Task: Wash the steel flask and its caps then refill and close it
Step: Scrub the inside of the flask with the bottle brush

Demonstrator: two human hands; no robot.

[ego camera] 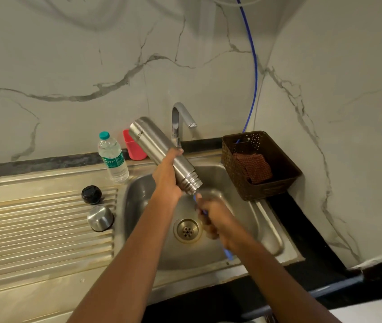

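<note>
My left hand (167,176) grips the steel flask (155,145) around its middle, tilted over the sink basin (264,229) with the open threaded mouth pointing down to the right. My right hand (213,220) holds a blue brush handle (228,254) whose upper end goes into the flask's mouth. The brush head is hidden inside. A black inner cap (91,194) and a steel outer cap (100,218) sit on the ribbed drainboard (34,229) at the left.
A chrome tap (180,117) stands behind the basin; no water stream shows. A plastic water bottle (113,157) and a pink cup (133,145) stand at the back left. A brown basket (262,164) with a cloth sits at the right. The drain (187,230) lies between my arms.
</note>
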